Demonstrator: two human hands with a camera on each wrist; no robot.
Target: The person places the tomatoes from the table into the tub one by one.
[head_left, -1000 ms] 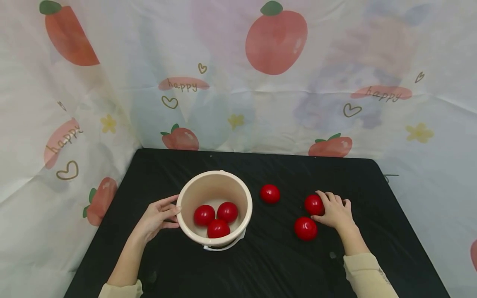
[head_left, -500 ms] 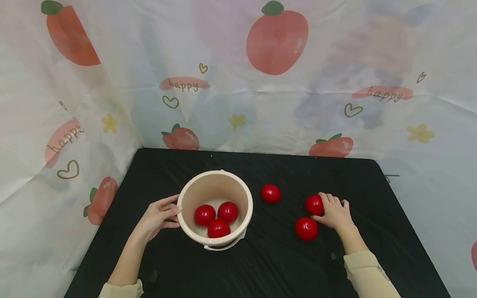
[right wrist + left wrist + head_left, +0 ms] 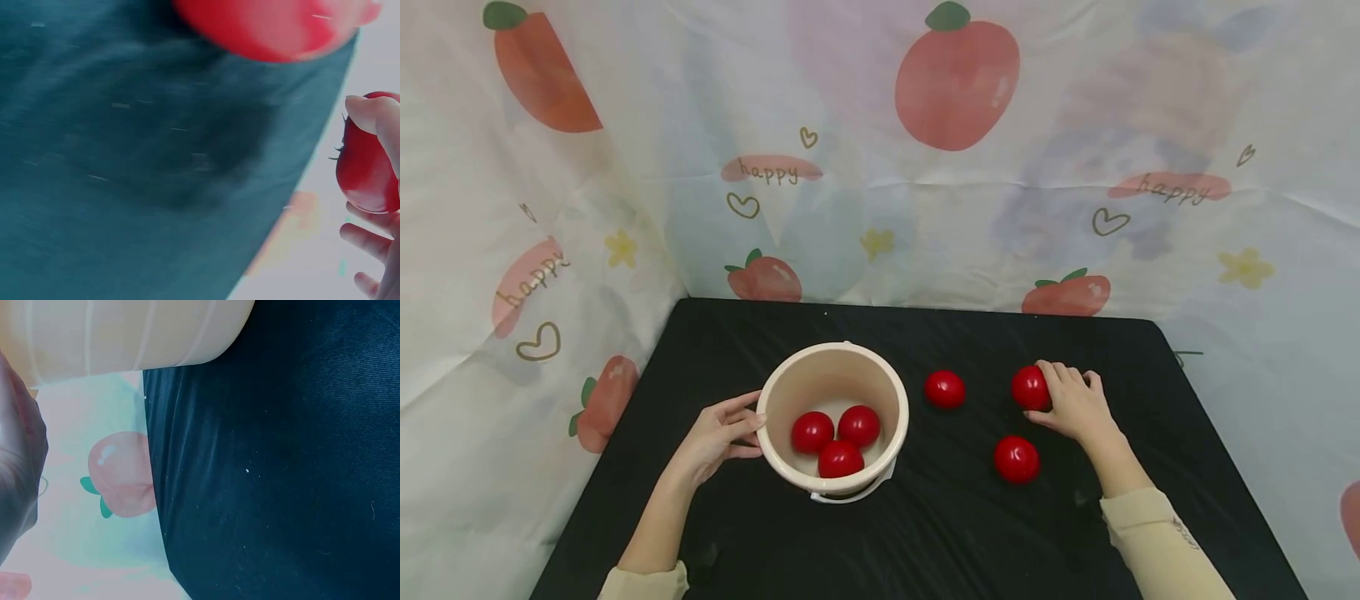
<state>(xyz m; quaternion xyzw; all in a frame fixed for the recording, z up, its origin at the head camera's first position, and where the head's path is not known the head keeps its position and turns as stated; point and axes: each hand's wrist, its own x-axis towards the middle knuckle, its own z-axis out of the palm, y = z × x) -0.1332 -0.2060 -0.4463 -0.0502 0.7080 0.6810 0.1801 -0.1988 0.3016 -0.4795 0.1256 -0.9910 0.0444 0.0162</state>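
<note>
My left hand (image 3: pixel 718 437) holds the rim of a cream bucket (image 3: pixel 897 408), thumb on the rim and fingers along its outer side. Three red tomatoes (image 3: pixel 840 459) lie inside the bucket. In the left wrist view, the bucket's ribbed side (image 3: pixel 119 334) is at the top and part of the hand (image 3: pixel 19 450) at the left edge. My right hand (image 3: pixel 1078 406) grips another tomato (image 3: pixel 1028 387) between thumb and fingers. The right wrist view shows this tomato (image 3: pixel 369 165) raised off the cloth, with dark, pointed sepals on one side.
Two loose tomatoes lie on the black-covered table (image 3: pixel 925 542): one tomato (image 3: pixel 944 389) right of the bucket, another tomato (image 3: pixel 1017 459) nearer the front. The bucket's white handle (image 3: pixel 853 498) hangs at its front. A printed curtain (image 3: pixel 880 225) stands behind the table.
My right hand has taken the tomato away from the one in front of it, moving it toward the back of the table. The left hand and the bucket stay put.
</note>
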